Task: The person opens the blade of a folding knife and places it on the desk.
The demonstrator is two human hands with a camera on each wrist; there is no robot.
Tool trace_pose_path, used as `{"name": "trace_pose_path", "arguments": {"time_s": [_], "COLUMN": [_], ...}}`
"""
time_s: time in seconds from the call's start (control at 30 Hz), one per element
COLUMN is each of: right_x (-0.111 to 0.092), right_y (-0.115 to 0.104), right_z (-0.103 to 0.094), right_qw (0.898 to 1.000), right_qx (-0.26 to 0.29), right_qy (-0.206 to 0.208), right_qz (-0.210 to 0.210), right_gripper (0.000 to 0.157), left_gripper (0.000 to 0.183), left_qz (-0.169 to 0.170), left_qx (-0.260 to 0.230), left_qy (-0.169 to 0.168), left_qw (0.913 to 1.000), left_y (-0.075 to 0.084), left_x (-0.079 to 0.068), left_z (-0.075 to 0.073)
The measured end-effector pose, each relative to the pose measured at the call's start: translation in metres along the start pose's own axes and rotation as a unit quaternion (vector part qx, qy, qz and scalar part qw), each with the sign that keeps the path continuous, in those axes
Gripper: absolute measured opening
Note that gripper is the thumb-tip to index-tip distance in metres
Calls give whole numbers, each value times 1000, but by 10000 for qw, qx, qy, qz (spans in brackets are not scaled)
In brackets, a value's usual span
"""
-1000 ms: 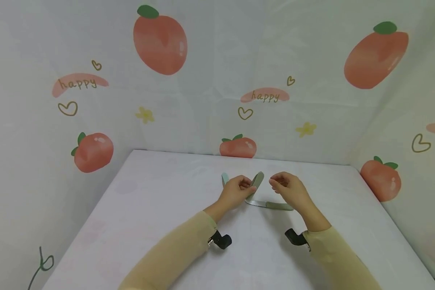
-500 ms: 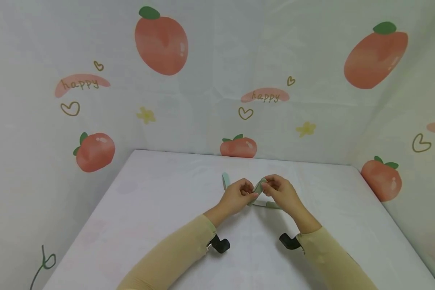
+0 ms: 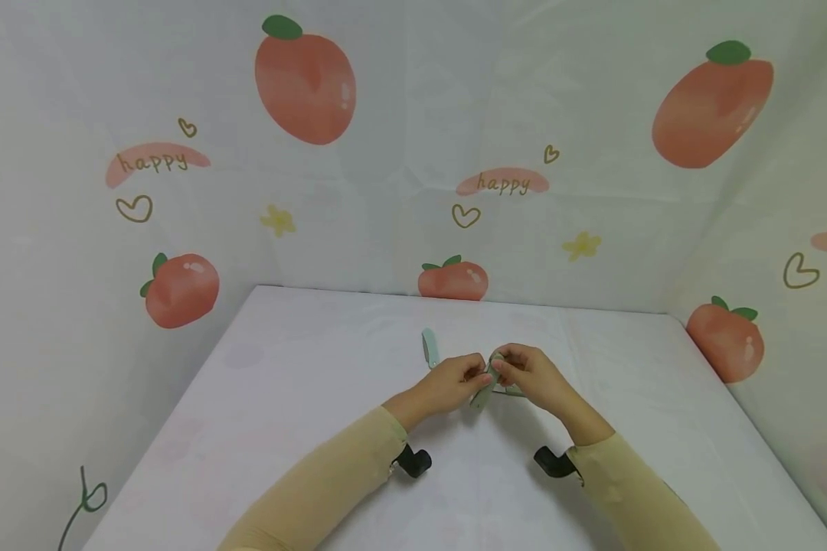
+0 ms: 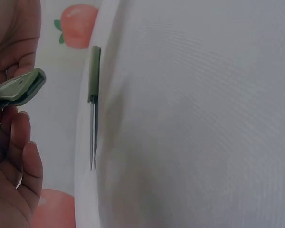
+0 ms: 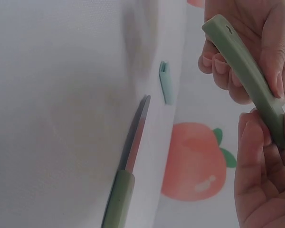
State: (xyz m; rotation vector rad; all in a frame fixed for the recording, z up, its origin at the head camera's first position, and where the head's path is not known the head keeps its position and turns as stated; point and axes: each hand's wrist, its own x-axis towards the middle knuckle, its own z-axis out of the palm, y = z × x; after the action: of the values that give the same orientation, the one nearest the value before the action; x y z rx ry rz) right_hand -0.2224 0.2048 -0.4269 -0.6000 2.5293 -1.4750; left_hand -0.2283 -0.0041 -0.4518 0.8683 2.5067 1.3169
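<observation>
Lying on the white desk (image 3: 317, 344): 1 green-handled knife (image 5: 125, 183), blade toward the left edge; nearer the far edge, 1 pale-teal piece (image 3: 430, 348).

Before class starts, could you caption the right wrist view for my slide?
Left hand and right hand pinch a green piece while a knife and a teal piece lie on the table.

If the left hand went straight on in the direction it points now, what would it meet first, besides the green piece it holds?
Most likely the right hand, which grips the same green piece ahead of the left hand; exact depth is unclear.
</observation>
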Motion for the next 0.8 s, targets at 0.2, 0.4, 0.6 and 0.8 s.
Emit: {"name": "trace_pose_path", "arguments": {"time_s": [0.2, 0.4, 0.6, 0.8], "right_x": [-1, -2, -8, -12], "right_y": [0, 0, 0, 4], "right_z": [-4, -9, -15, -22], "right_qw": [9999, 9998, 9982, 9959], "right_qx": [89, 180, 496, 678], "right_qy": [-35, -6, 66, 13], "right_qz": [-63, 114, 340, 591], "right_gripper": [24, 25, 26, 26], "left_gripper": [17, 16, 16, 16], "left_qz": [96, 179, 100, 80], "left_qx": [-206, -406, -883, -1340], "left_qy": [197, 798, 1409, 1820], "left_qw": [9995, 9958, 9860, 9741], "left_y": [-2, -5, -9, -15], "left_x": [2, -1, -5, -7], "left_z": [1, 3, -2, -8]}}
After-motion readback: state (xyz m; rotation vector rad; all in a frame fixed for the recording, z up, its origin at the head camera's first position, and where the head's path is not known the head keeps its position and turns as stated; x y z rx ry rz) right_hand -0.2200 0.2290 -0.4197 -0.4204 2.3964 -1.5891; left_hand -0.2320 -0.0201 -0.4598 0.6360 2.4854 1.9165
